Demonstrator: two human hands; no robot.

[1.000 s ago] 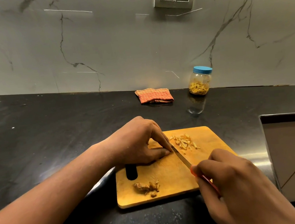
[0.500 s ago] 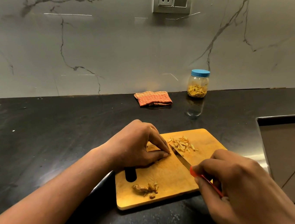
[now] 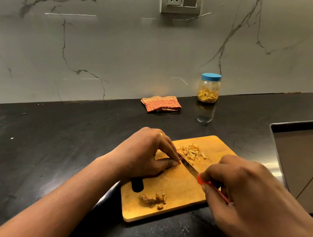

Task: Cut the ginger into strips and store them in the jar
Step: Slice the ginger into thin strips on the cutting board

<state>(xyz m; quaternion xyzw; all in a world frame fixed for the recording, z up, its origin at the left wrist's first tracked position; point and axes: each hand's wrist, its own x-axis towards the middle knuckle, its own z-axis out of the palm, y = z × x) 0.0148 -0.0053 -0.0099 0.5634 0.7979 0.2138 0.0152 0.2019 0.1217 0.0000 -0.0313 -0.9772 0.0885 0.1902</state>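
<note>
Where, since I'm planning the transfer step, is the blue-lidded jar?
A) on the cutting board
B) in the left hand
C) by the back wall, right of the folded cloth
C: the jar stands by the wall, right of the folded cloth, away from the cutting board.

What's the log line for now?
right hand holds red-handled steel knife | left hand pinches beside blade, contents hidden | ginger strips on yellow wooden cutting board

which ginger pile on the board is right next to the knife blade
The loose strips, lying right of the knife blade at the far end of the cutting board; the brownish clump sits apart near its front edge.
</note>
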